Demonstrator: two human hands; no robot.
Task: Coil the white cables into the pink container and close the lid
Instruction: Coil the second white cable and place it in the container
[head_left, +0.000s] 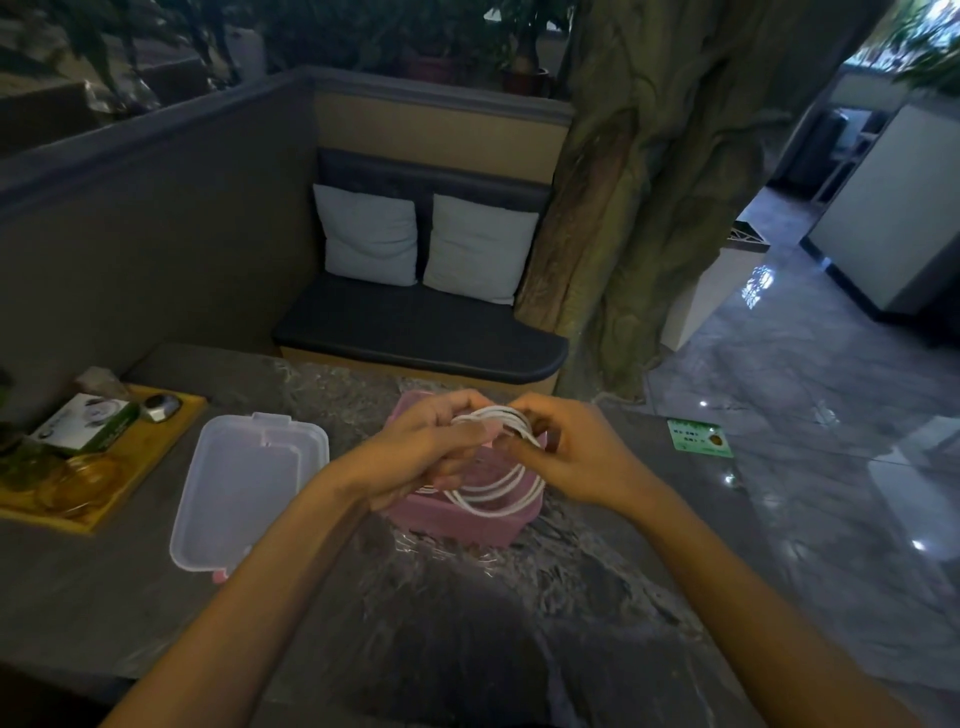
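Head view: dark marbled table (467, 613)

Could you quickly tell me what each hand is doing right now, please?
Left hand: grips the coiled white cable.
Right hand: pinches the same coil.

A: Where's the white cable (501, 486)?
B: Wound in several round loops, held upright-ish over the pink box (457, 517). Top of the coil is pinched between both hands; bottom loops hang down w/ the lowest ones at the box's right rim.
A: And the box?
B: Pink, rectangular, open, sitting on the dark marbled table approx. centre. Mostly hidden behind the hands & coil; can't tell what's inside.
A: Lid?
B: The lid (244, 491) is off, clear/whitish plastic w/ rounded corners, lying flat on the table just left of the box, a pink clip showing at its near edge.
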